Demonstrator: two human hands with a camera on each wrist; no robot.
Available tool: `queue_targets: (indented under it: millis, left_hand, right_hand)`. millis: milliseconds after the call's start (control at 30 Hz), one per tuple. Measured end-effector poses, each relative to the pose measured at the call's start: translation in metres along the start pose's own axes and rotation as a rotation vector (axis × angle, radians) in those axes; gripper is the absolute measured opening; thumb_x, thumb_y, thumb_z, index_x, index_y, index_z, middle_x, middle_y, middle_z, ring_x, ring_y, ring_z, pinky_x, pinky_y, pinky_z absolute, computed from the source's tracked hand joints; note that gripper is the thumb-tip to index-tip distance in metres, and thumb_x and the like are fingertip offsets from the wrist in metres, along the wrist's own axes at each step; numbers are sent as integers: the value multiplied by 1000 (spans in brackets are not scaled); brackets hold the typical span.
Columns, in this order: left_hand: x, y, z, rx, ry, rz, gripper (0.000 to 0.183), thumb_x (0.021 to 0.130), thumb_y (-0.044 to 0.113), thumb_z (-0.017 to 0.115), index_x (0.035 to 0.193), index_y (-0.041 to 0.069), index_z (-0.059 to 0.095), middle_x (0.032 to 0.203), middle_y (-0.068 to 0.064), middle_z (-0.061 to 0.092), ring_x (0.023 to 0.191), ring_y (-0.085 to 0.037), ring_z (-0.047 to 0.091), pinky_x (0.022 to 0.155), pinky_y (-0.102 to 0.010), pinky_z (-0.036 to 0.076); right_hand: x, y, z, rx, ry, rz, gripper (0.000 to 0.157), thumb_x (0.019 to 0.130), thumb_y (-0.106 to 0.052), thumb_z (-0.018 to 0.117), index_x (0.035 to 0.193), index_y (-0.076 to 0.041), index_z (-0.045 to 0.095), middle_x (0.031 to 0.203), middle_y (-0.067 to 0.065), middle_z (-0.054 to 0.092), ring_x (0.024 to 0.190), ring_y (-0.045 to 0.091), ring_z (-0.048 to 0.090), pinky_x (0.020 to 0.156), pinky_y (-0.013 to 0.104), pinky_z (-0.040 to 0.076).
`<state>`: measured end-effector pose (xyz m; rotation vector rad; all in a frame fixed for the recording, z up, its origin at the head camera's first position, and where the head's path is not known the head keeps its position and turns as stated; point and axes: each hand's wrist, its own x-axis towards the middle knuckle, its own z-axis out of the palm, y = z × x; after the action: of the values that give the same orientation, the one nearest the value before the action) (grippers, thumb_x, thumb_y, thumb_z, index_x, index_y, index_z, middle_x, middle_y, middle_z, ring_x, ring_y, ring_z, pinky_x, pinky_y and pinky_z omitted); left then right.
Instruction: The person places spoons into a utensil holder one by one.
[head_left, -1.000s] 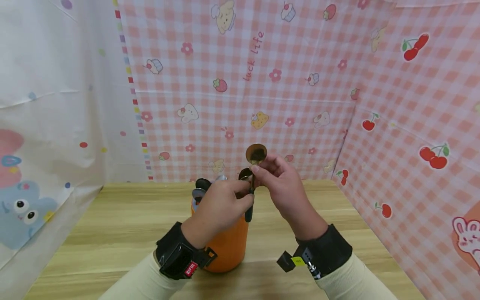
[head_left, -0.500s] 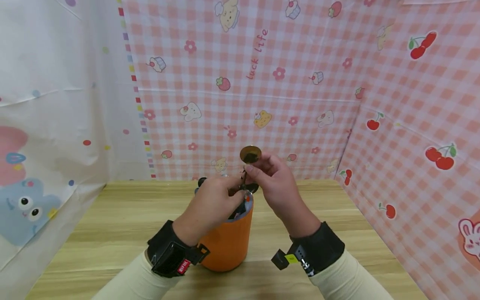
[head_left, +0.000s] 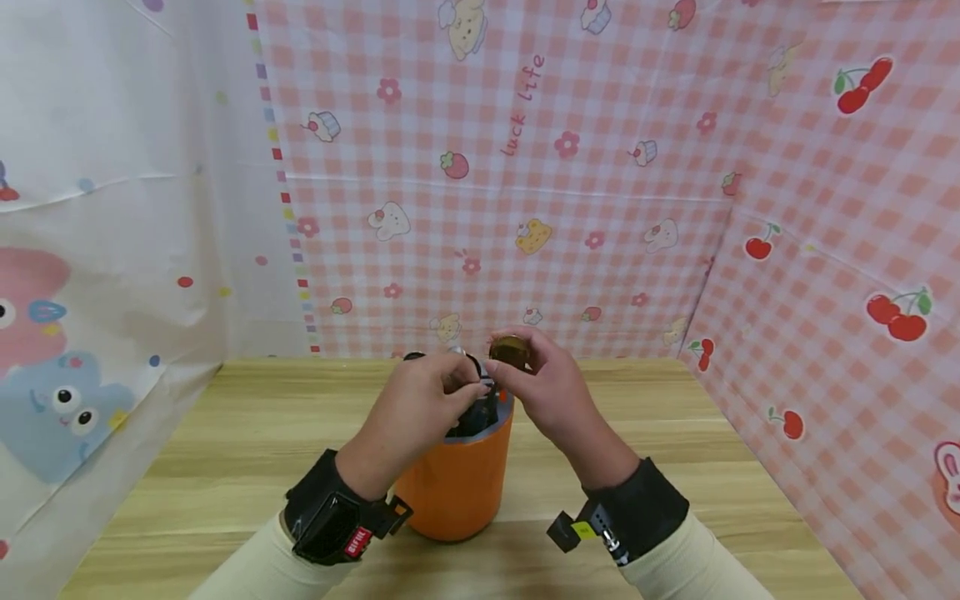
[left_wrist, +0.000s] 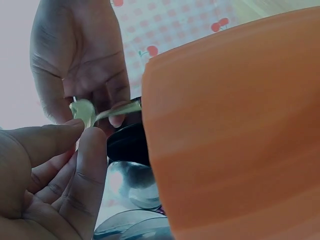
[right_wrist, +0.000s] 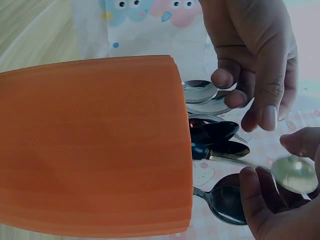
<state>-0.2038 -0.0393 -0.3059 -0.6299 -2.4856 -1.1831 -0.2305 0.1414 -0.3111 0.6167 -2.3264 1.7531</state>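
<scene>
My right hand (head_left: 547,392) holds a gold spoon (right_wrist: 295,174) by its bowl, thumb on one side and fingers on the other. The spoon's thin handle runs into the mouth of an orange canister (head_left: 453,492). My left hand (head_left: 420,408) is over the canister's left side, fingers loosely bent. In the right wrist view its fingertips (right_wrist: 270,119) are apart from the gold spoon and nothing shows between them. Beside the gold spoon, a dark spoon (right_wrist: 227,202) stands bowl-up in the canister.
Several other spoons crowd the canister, including a silver spoon (left_wrist: 135,187) and a black spoon (left_wrist: 129,145). The canister stands on a wood-grain table (head_left: 300,417). A pink checked cloth (head_left: 480,208) hangs behind it, and a white patterned cloth (head_left: 150,250) hangs at the left.
The gold spoon, held up over the canister a second ago, has come down with its handle inside. My left fingers, earlier at the handle, have moved off it to the left.
</scene>
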Motion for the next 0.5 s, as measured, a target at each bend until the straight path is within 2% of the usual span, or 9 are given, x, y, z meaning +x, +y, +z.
queue_targets:
  millis: [67,200,300,500]
  left_hand:
    - [0,0,1,-2,-2,-6,11,91,17,72,82,18,64,75,5,64,60,-8,56,54,-29,50]
    - [-1,0,6,-9,-3,-2,10,91,16,72,83,17,66,78,6,67,66,-6,59,58,-28,52]
    - [-1,-1,9,-20,-9,2,9,91,17,71,83,18,67,78,7,67,68,-8,58,59,-29,52]
    - [-3,-1,12,-31,-12,1,9,91,18,71,84,20,67,79,8,65,69,-10,57,58,-30,51]
  right_hand:
    - [-1,1,-1,-45,8,-28,27,97,-17,63,124,-14,61,117,12,63,101,25,61,85,44,54]
    - [-2,5,-1,-138,-15,-61,22,104,-21,52,116,-7,64,102,15,66,87,29,63,77,46,56]
    - [-2,9,-1,-180,-31,-32,25,106,-26,47,106,-6,62,90,14,65,77,30,62,68,44,56]
    - [-7,15,-3,-250,-29,91,23,103,-31,53,106,-11,64,91,9,69,72,27,63,61,35,54]
